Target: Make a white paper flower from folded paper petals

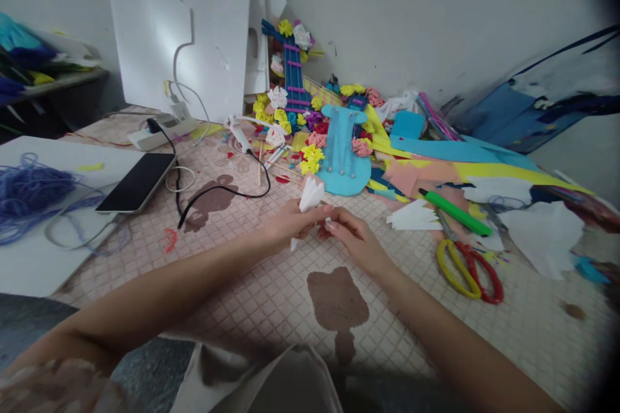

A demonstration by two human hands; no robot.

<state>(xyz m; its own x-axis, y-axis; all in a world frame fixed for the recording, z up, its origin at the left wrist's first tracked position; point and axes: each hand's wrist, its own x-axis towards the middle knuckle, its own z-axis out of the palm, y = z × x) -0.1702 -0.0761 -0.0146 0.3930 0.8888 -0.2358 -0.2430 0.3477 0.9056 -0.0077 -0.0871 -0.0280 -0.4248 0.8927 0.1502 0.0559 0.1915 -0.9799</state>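
Above the middle of the table, my left hand (pixel 283 226) is closed round a piece of white paper (pixel 312 193), whose pleated, pointed end fans out above the fingers. My right hand (pixel 356 239) meets it from the right, thumb and fingers pinched at a small whitish bit, perhaps the lower end of the same paper. The fingers partly hide it. Just beyond my hands lies a light blue guitar-like cutout (pixel 346 174) with strings, beside yellow paper flowers (pixel 311 159). Cut white paper petals (pixel 414 215) lie to the right.
Scissors (pixel 467 268) and a green pen-like tool (pixel 458 211) lie right. A glue gun (pixel 239 135) with a black cord, a power strip (pixel 162 135), a phone (pixel 138 184) and purple yarn (pixel 36 184) are left. A decorated dark blue guitar (pixel 294 74) leans at the back.
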